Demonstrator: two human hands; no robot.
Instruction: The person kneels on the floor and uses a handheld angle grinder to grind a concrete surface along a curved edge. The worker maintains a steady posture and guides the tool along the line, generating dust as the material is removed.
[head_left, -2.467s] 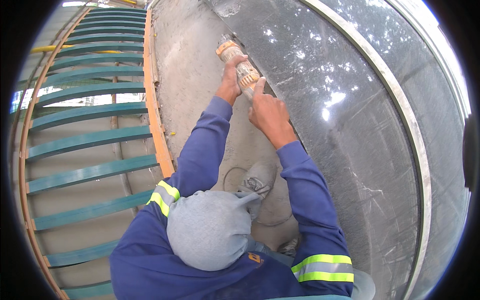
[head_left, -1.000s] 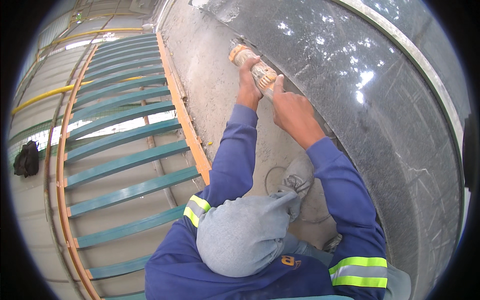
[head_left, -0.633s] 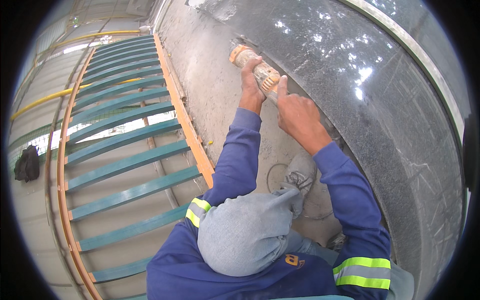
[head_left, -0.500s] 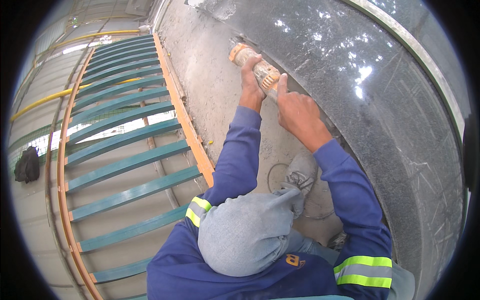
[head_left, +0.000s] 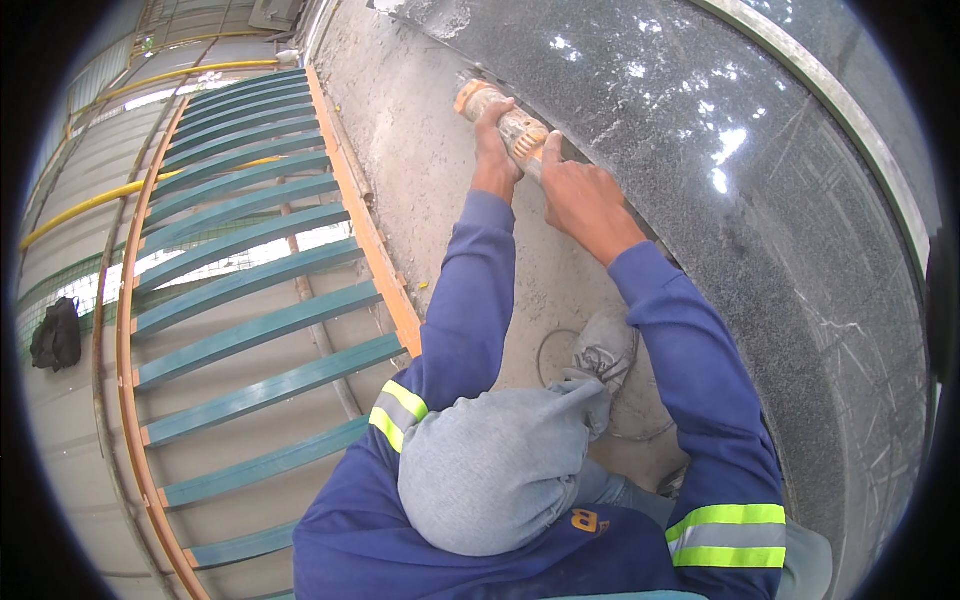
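Note:
A dusty orange power tool [head_left: 520,135] lies along the near edge of a dark speckled slab [head_left: 740,260], its front end at that edge amid a faint haze. My left hand [head_left: 492,158] is wrapped round the tool's body. My right hand [head_left: 585,200] grips it farther back, index finger stretched along the casing and the other fingers curled, partly hidden. Below, my shoe [head_left: 605,345] rests on the dusty floor [head_left: 395,160], beside a thin looped cable [head_left: 545,350].
At left stands a long rack of teal curved slats [head_left: 260,360] with orange side rails [head_left: 385,290]. Beyond it are yellow pipes [head_left: 110,200], green netting and a black bag [head_left: 55,335]. A pale metal strip [head_left: 850,130] runs across the slab.
Over the last half second the tool and both hands have shifted slightly up and left, still gripping. Earlier, the view swung round, bringing more of the left side into sight.

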